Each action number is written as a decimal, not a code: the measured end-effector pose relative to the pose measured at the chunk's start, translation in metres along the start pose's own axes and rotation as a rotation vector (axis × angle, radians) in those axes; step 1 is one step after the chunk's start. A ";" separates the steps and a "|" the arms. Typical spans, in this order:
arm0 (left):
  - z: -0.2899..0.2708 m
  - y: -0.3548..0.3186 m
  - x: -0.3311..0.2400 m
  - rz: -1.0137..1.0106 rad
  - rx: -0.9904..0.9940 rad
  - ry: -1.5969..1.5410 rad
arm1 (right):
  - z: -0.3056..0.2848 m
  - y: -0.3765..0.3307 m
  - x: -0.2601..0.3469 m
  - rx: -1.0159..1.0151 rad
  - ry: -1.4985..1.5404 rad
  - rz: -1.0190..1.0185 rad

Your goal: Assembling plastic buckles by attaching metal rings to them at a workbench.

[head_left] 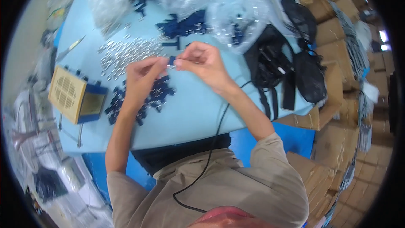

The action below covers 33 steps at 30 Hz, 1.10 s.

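Both hands meet over the middle of the light blue table (pixel 198 118). My left hand (pixel 145 68) pinches one side of a short navy fabric strip (pixel 171 61) with a small metal ring at its lower edge. My right hand (pixel 201 62) is closed on the other side, its thumb and finger at the ring. Beyond my left hand spreads a heap of silver metal rings (pixel 126 52). Under and beside my left forearm lies a pile of navy strips with metal pieces (pixel 158 95). Farther off is a pile of plain navy strips (pixel 181 24).
At the left stands a yellow and blue box-shaped device (pixel 78 95) with knobs, near pointed tweezers (pixel 71 47). Clear plastic bags (pixel 238 14) line the far side. A black bag (pixel 270 59) sits at the right. A black cable (pixel 217 133) runs over the table's front edge. Cardboard boxes (pixel 333 114) stack beyond.
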<state>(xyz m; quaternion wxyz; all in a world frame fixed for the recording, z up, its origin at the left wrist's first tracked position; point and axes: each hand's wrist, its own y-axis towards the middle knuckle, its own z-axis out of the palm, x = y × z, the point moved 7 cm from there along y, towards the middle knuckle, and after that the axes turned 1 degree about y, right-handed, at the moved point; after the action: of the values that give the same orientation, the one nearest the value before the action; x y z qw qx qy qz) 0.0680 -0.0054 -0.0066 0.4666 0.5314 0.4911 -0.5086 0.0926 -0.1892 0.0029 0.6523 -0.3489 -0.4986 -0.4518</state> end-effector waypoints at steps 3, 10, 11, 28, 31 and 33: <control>-0.007 -0.001 -0.002 0.014 -0.054 -0.028 | -0.009 0.002 0.015 -0.082 -0.055 -0.143; 0.002 0.004 -0.005 0.026 -0.043 -0.044 | -0.071 -0.028 0.112 -0.821 -1.399 -0.997; 0.004 0.003 -0.004 0.016 -0.030 -0.054 | -0.072 -0.025 0.108 -0.795 -1.401 -0.940; 0.003 0.003 0.004 -0.016 0.001 -0.048 | -0.039 0.010 0.025 -0.062 -1.366 -0.441; 0.005 0.001 0.002 -0.027 -0.010 -0.029 | -0.023 0.006 0.034 -0.113 -1.046 -0.513; 0.007 -0.001 -0.003 0.036 -0.027 0.031 | -0.016 0.002 0.025 -0.154 -0.613 -0.339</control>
<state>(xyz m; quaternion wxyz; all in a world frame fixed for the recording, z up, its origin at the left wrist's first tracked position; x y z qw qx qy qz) 0.0666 -0.0127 -0.0043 0.4752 0.5416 0.4956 -0.4850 0.1024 -0.2091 0.0233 0.3600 -0.4288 -0.6865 -0.4640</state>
